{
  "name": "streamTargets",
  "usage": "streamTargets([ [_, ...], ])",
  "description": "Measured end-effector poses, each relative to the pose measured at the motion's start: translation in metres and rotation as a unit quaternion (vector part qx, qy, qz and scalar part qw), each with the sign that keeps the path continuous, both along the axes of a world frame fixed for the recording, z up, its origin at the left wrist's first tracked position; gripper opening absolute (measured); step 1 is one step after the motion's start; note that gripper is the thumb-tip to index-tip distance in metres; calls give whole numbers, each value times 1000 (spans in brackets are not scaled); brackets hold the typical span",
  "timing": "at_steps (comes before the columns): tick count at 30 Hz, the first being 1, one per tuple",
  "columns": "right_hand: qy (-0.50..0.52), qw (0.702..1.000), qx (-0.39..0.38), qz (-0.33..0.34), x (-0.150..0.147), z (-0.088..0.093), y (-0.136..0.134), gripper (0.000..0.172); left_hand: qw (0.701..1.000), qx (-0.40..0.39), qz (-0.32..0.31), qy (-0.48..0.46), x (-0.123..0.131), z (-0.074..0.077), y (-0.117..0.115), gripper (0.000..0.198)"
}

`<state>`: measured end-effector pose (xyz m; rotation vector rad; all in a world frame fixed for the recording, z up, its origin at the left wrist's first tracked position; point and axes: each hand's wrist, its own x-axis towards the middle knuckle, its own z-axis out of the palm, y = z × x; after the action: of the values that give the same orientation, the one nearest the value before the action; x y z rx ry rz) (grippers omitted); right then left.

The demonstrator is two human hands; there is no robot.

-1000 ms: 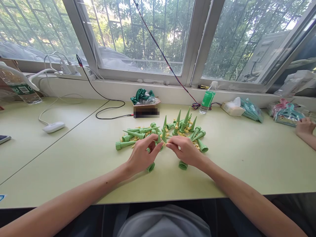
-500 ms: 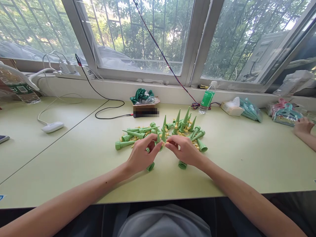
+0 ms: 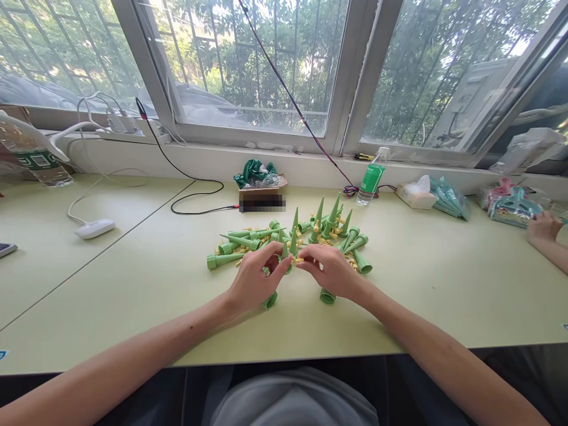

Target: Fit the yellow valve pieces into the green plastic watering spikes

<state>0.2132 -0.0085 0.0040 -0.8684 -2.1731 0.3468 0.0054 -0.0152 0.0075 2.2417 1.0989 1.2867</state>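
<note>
Both of my hands meet over a heap of green plastic plant-watering spikes with small yellow valves. My left hand (image 3: 256, 273) is closed, thumb and forefinger pinching a green watering spike (image 3: 285, 251); much of it is hidden by the fingers. Close beside it, my right hand (image 3: 327, 269) pinches a small yellow valve (image 3: 297, 259), which points toward the left fingertips. Whether the valve touches the spike cannot be made out. Several green spikes (image 3: 332, 219) stand upright behind the hands. Others lie on their sides, such as one spike (image 3: 225, 260) at the left, with yellow valves scattered among them.
On the pale green table (image 3: 146, 296), a small cardboard box (image 3: 262, 184) stands behind the heap, near a water bottle (image 3: 371, 177). A tissue box (image 3: 416, 195) and bagged items sit right. Another person's hand (image 3: 545, 226) rests at the far right. A white mouse (image 3: 95, 228) lies left.
Hardly anything differs. Both hands keep the same pinch at the same place, and the yellow valve shows slightly more clearly between the fingertips.
</note>
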Motion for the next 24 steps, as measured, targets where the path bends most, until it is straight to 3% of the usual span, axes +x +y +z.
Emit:
streamTargets([
  [6,5,1000,17,-1,-1,0,-1,23,993,-83,-46,-72,0,0,0,21],
  [14,41,998,50,13,-2,-1,-1,25,944,-244,-117,-189,3,13,-3,32],
  [19,42,998,40,15,-1,-1,-2,26,939,-254,-128,-192,3,13,-2,34],
  [24,18,1000,18,17,-1,-1,-2,29,954,-213,-124,-169,1,4,1,31],
])
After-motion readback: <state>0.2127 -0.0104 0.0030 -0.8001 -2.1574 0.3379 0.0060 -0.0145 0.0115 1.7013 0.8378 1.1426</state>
